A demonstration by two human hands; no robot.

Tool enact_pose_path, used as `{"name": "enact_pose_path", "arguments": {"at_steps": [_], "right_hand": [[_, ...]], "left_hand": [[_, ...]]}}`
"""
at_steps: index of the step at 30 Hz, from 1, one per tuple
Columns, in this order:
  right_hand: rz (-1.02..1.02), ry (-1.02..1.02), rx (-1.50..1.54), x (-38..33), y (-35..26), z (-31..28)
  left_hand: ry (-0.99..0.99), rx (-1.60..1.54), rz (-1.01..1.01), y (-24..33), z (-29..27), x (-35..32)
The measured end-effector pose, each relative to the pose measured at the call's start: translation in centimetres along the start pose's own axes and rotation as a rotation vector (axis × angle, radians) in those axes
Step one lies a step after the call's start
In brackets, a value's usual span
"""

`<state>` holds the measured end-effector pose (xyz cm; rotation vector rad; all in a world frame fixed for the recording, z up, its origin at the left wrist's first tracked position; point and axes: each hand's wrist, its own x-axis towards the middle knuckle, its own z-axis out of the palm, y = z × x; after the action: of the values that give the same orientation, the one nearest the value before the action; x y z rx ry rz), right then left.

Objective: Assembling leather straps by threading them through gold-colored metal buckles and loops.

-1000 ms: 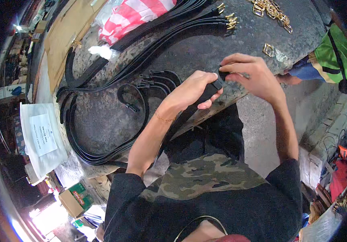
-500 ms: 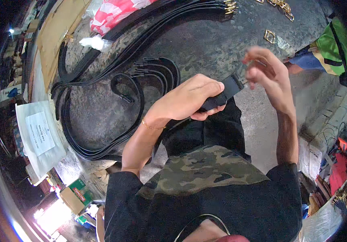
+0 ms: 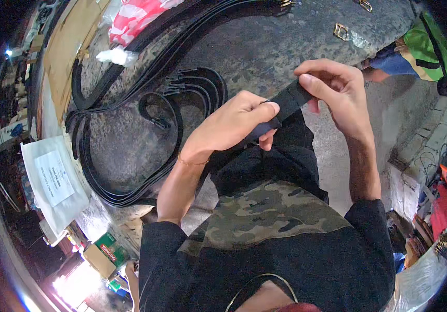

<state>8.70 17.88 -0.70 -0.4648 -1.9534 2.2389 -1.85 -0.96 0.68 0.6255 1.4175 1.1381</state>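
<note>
A flat black belt strap [image 3: 292, 100] is stretched between my two hands above my lap, slanting up to the right. My left hand [image 3: 234, 120] is closed around its lower part, thumb on top and fingertips showing below. At the upper end, my right hand [image 3: 340, 92] pinches the strap between thumb and index finger, the other fingers curled loosely. Where the strap runs beyond my left hand is hidden. On the dark worktable [image 3: 254, 52] to the left lie several long black belts [image 3: 130, 195] in loops, with a smaller group of curled strap ends [image 3: 192, 83] near my left hand.
A gold buckle [image 3: 341, 31] lies by some clear plastic, another at the far edge. A red-and-white bag [image 3: 136, 21] and a white plastic scrap [image 3: 117, 56] rest at far left. A labelled white packet [image 3: 54, 179] stands left. Someone in green [image 3: 431, 49] is at far right.
My right hand has moved left and closed its thumb and index finger on the strap's upper end. More of the strap shows between my hands.
</note>
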Motion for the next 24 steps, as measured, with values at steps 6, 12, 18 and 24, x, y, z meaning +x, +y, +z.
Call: {"name": "enact_pose_path", "arguments": {"at_steps": [6,12,18,24], "right_hand": [[-0.021,0.123,0.251,-0.8,0.7,1.4],[-0.800,-0.049,-0.841,-0.7,0.8,-0.7],[-0.961,-0.113,-0.792,-1.4,0.4,-1.0],[-0.547,-0.041,0.215,-2.7,2.1,-2.3]], "left_hand": [[0.118,-0.117,-0.107,0.8,0.5,-0.5],[0.084,-0.164,-0.112,0.7,0.5,-0.8],[0.031,-0.198,-0.114,0.6,0.3,-1.7],[0.084,-0.191,-0.092,0.1,0.3,-2.2]]}}
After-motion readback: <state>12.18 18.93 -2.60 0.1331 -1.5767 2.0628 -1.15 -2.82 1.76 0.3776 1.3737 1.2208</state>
